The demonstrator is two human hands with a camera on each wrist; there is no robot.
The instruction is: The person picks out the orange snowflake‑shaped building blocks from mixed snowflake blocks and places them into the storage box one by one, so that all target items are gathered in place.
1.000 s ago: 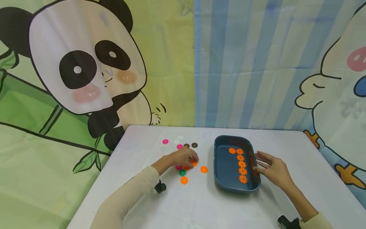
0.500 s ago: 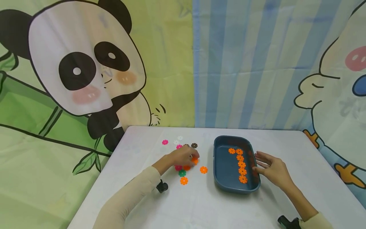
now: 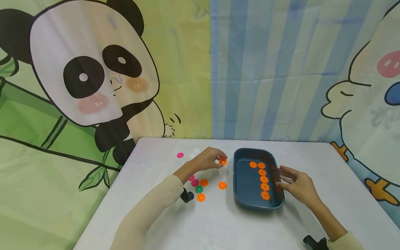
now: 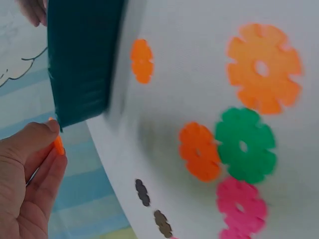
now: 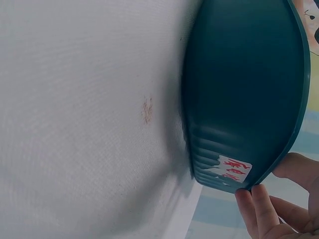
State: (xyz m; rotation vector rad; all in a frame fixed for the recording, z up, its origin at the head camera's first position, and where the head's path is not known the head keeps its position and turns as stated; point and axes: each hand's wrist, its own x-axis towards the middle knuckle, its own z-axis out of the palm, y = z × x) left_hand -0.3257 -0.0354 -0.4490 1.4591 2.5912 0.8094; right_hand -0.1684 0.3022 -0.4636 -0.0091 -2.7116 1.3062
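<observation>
Orange, the flower disc (image 3: 223, 162) pinched by the left hand (image 3: 207, 160) is just left of the blue tray (image 3: 247, 187). The right hand (image 3: 300, 186) grips its right rim.

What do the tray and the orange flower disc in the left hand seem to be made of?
The blue tray looks like moulded plastic, slightly glossy: its inner wall faintly reflects orange. The orange flower disc is probably plastic, thin edge-on and evenly colored, though foam is possible.
</observation>
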